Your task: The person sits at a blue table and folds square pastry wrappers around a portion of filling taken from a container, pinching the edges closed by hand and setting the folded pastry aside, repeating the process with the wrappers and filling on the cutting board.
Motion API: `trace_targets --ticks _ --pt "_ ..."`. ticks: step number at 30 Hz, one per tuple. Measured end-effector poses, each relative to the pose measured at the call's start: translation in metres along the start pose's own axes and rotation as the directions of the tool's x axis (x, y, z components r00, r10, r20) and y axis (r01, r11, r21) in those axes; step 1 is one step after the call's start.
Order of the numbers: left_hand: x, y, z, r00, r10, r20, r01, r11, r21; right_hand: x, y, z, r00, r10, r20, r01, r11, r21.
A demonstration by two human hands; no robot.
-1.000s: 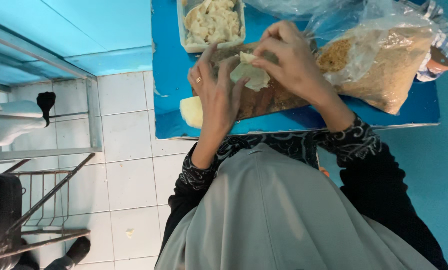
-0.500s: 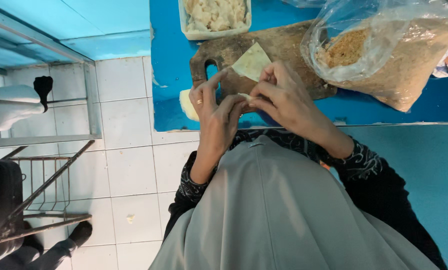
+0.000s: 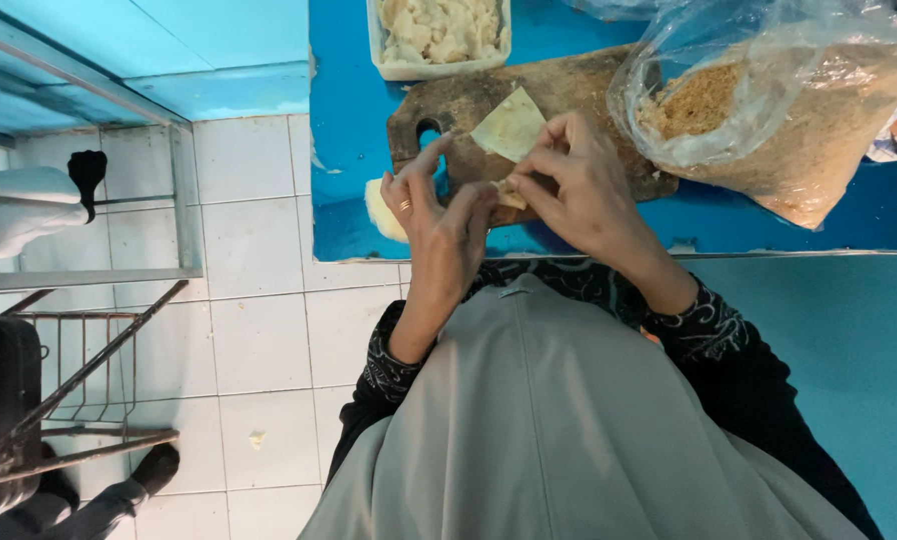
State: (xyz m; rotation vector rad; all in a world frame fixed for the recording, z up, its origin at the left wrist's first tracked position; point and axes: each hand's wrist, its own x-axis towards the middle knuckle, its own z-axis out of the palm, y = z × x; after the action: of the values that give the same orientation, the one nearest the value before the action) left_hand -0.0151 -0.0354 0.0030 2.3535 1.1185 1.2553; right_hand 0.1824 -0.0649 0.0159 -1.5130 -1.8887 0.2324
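Note:
My left hand (image 3: 439,215) and my right hand (image 3: 579,190) meet over a worn wooden cutting board (image 3: 569,90) on a blue table (image 3: 349,150). Both pinch the near edge of a thin pale dough wrapper (image 3: 510,128) that lies on the board; its folded end sits between my fingertips. A ring shows on my left hand. A small pale lump (image 3: 377,208) lies on the table just left of my left hand.
A white tub of pale filling (image 3: 439,35) stands behind the board. A clear plastic bag of brown crumbs (image 3: 769,120) lies to the right. White floor tiles (image 3: 259,330) and a metal rack (image 3: 79,400) are to the left.
The wrapper has come down from my raised hands onto the board. Both hands have drawn nearer to me and now pinch its near edge.

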Motion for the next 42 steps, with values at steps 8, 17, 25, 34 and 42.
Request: trace_targets --ticks 8,17,25,34,42 --pt "-0.006 0.002 0.0 0.997 0.008 0.073 -0.011 0.999 0.032 0.005 0.0 -0.002 0.986 0.064 -0.153 -0.059 0.998 0.037" --pt "-0.007 0.002 0.003 0.987 0.067 0.147 -0.078 0.994 0.071 -0.034 -0.011 0.008 0.979 -0.03 -0.203 0.009 0.995 -0.103" --pt "0.0 0.006 0.004 0.987 0.026 0.157 -0.036 0.998 0.059 -0.029 -0.009 0.004 0.974 0.093 -0.207 -0.111 0.991 -0.078" --pt "0.001 0.004 0.003 0.998 -0.013 0.055 0.016 0.998 -0.058 -0.025 -0.006 0.001 0.972 0.186 -0.143 -0.184 0.982 0.028" --pt "-0.003 -0.001 -0.005 0.987 0.095 0.131 -0.102 0.994 0.046 -0.027 -0.005 -0.006 0.989 -0.015 -0.146 -0.007 0.989 -0.146"
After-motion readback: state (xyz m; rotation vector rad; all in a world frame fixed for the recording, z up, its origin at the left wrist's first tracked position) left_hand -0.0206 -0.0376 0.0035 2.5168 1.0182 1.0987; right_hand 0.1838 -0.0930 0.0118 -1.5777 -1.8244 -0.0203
